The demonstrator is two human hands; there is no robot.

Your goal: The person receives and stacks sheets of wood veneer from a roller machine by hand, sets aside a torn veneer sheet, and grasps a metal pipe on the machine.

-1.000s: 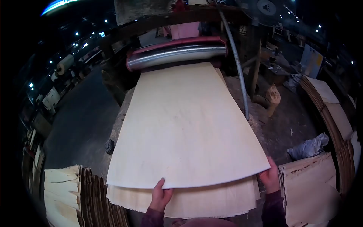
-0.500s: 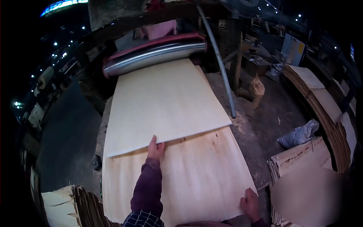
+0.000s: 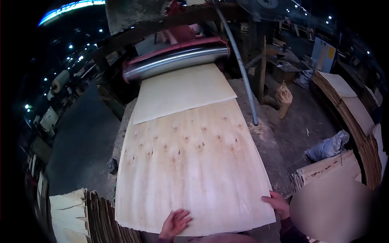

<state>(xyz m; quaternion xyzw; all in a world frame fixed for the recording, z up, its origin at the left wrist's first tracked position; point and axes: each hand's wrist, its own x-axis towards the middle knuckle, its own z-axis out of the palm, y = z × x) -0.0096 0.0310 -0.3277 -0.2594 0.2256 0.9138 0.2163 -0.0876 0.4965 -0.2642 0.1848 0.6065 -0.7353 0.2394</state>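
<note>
My left hand (image 3: 176, 223) is just over the near edge of a knotty wood veneer sheet (image 3: 194, 170), fingers loosely spread and holding nothing. At the sheet's near right edge, my right hand (image 3: 279, 205) grips the rim, with the thumb on top and the other fingers partly hidden. Farther forward, a paler veneer sheet (image 3: 184, 93) overlaps the knotty one. Its far end meets a shiny metal roller (image 3: 178, 60) with a red frame.
A metal pipe (image 3: 239, 60) slants down right of the roller. Veneer stacks stand at lower left (image 3: 69, 214) and along the right (image 3: 352, 113). A grey plastic bundle (image 3: 328, 146) and a tied sack (image 3: 284, 95) are also at right. A blurred patch covers the lower right.
The paler sheet has moved away into the roller, uncovering more of the knotty sheet. My left hand has let go of it and drawn back. My right hand has shifted slightly along the edge.
</note>
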